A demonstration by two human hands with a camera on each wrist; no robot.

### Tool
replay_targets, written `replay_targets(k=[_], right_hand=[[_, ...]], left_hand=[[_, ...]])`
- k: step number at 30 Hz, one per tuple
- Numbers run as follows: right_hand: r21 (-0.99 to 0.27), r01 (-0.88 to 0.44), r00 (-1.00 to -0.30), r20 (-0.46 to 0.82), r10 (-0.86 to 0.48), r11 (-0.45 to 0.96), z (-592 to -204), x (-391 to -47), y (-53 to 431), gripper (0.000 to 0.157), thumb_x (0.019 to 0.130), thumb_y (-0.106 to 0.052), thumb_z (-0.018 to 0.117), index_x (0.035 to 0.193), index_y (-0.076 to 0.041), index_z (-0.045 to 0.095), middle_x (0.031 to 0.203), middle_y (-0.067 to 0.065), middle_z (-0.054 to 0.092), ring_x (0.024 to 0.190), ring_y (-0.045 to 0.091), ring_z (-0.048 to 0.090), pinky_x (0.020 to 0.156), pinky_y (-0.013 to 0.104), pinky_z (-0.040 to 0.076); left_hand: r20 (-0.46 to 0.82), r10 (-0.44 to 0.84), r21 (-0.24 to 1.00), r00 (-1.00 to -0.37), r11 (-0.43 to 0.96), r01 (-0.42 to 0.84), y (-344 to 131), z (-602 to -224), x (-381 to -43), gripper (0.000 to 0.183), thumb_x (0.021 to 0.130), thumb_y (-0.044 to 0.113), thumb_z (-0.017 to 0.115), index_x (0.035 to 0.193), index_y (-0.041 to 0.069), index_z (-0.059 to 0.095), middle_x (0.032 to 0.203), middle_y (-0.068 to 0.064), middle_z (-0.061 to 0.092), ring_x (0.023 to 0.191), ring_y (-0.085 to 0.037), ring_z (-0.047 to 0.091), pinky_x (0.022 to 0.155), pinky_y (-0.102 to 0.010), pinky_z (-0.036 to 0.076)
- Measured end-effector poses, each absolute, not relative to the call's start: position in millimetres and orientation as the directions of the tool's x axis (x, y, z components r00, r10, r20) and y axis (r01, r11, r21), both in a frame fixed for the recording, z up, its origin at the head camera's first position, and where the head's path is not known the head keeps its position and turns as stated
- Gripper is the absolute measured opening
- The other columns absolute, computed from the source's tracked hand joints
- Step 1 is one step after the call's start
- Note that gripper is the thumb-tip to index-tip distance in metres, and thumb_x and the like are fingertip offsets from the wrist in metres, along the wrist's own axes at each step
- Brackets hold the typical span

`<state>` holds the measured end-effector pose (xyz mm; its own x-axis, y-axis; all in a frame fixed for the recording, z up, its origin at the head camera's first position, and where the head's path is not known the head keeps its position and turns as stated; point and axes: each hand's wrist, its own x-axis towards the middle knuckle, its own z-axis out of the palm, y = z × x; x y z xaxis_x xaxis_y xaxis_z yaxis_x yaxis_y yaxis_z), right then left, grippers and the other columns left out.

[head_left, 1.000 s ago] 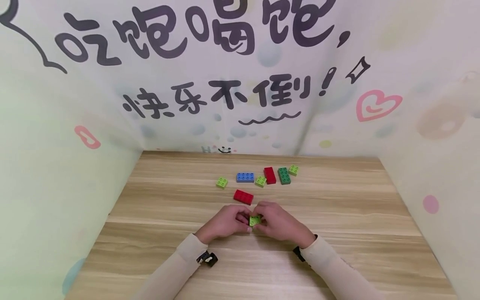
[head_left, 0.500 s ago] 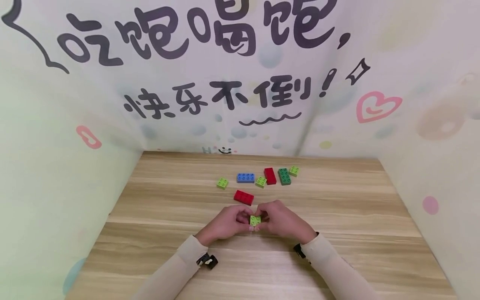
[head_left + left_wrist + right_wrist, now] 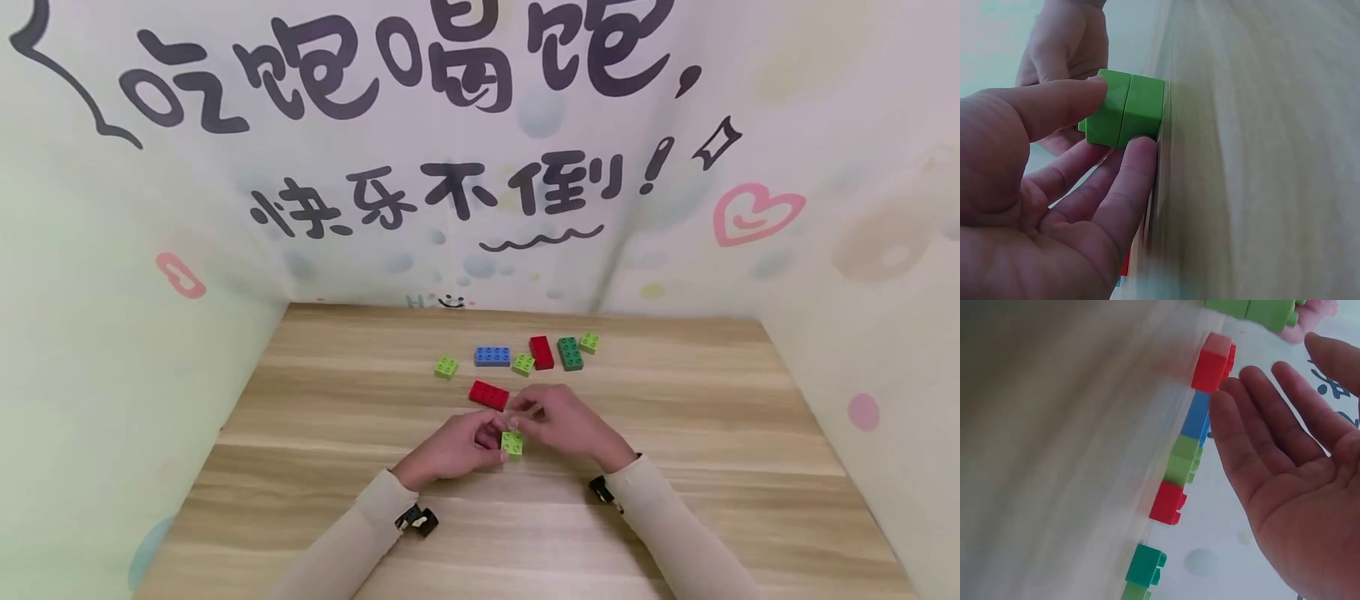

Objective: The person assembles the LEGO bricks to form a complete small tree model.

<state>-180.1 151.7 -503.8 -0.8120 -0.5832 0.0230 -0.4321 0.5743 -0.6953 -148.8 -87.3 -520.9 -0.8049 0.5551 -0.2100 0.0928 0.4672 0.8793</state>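
A stack of two lime blocks (image 3: 512, 447) is pinched by thumb and fingers of the left hand (image 3: 454, 446), close to the wooden table (image 3: 337, 400). In the right hand (image 3: 564, 423) nothing is gripped; its fingers and thumb are held apart. Just left of these fingertips the nearer red brick (image 3: 488, 395) is set, long axis slanted toward them. Smooth, boxy plastic is topped with round studs; the wood is streaked with grain.
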Motion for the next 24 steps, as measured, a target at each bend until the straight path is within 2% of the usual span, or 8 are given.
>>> replay_targets(k=[4,8,15,20,24], right_hand=[[-0.691,-0.44,-0.83,0.07,-0.553,0.573,-499,-194,150,0.017,0.099,-0.023,0.077,0.112,-0.013,0.078,0.11,-0.002,0.077,0.104,0.016,0.072,0.089,0.038,0.064],[-0.693,-0.401,-0.863,0.066,-0.501,0.599,-496,-207,150,0.024,0.098,-0.022,0.077,0.118,-0.009,0.075,0.117,0.004,0.076,0.11,0.022,0.071,0.089,0.039,0.064],[-0.698,-0.349,-0.904,0.075,-0.421,0.625,-502,-222,150,0.028,0.098,-0.02,0.077,0.121,-0.005,0.074,0.119,0.01,0.075,0.112,0.028,0.071,0.091,0.045,0.063],[-0.664,-0.336,-0.92,0.079,-0.385,0.668,-503,-232,148,0.033,0.097,-0.022,0.078,0.124,-0.004,0.073,0.116,0.01,0.074,0.106,0.026,0.068,0.092,0.045,0.06],[-0.643,-0.308,-0.934,0.066,-0.351,0.701,-504,-239,145,0.036,0.097,-0.023,0.079,0.126,-0.003,0.072,0.111,0.008,0.072,0.096,0.022,0.064,0.086,0.041,0.058]], left_hand=[[-0.195,0.555,0.878,-0.809,0.466,0.108,-88,-517,-152,0.025,0.096,0.022,0.08,0.118,0.019,0.067,0.112,0.002,0.074,0.103,-0.013,0.07,0.09,-0.033,0.061],[-0.19,0.556,0.883,-0.809,0.457,0.107,-88,-516,-152,0.026,0.095,0.022,0.081,0.118,0.018,0.067,0.113,0.001,0.073,0.104,-0.015,0.07,0.09,-0.034,0.061],[-0.188,0.56,0.888,-0.807,0.447,0.104,-87,-520,-146,0.025,0.095,0.02,0.081,0.116,0.018,0.067,0.108,0.002,0.074,0.102,-0.014,0.07,0.088,-0.031,0.06],[-0.194,0.557,0.886,-0.808,0.453,0.099,-86,-519,-145,0.025,0.095,0.02,0.081,0.116,0.018,0.067,0.108,0.002,0.073,0.102,-0.013,0.07,0.088,-0.03,0.06],[-0.194,0.555,0.882,-0.809,0.459,0.103,-86,-518,-144,0.025,0.096,0.021,0.081,0.116,0.019,0.066,0.108,0.003,0.073,0.101,-0.012,0.069,0.088,-0.029,0.059]])
